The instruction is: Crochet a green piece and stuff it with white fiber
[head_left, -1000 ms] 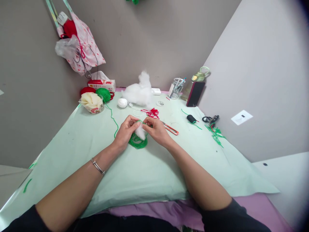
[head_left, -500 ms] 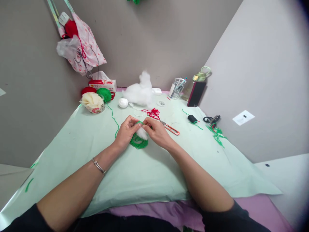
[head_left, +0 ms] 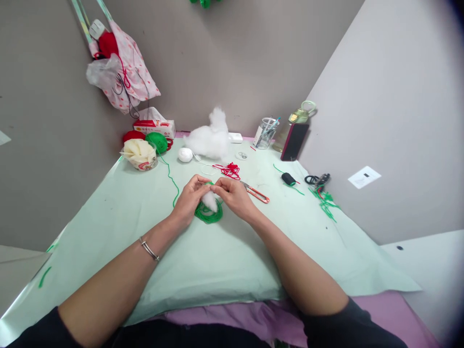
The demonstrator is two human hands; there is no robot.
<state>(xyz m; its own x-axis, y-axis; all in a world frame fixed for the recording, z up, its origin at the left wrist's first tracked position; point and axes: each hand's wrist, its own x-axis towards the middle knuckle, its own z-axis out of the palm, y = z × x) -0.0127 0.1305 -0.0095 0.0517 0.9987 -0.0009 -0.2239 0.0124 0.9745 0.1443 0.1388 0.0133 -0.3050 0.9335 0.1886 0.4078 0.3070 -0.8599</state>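
Observation:
Between my hands is a small green yarn piece [head_left: 209, 183] with a tuft of white stuffing [head_left: 210, 201] sticking out of it toward me. My left hand [head_left: 188, 197] is closed on the green piece from the left. From the right, my right hand [head_left: 234, 194] pinches at the stuffing and the piece's edge; its fingertips partly hide what they grip. Beneath them lies a loose coil of green yarn [head_left: 208, 216]. A green strand runs from it to a green yarn ball [head_left: 156, 143]. Orange-handled thread snips [head_left: 257, 194] lie just right of my right hand.
Behind my hands are a heap of white stuffing [head_left: 208, 140], a white yarn ball [head_left: 185, 154] and tangled red yarn [head_left: 230, 170]. Rightward are a dark thread spool [head_left: 288, 179], a phone [head_left: 295, 141] propped on a bottle, and green scraps [head_left: 328, 205]. A bowl [head_left: 145, 164] stands left.
The white tuft has shifted slightly left and narrowed to a point. My right fingers have moved a little left, closer to my left hand.

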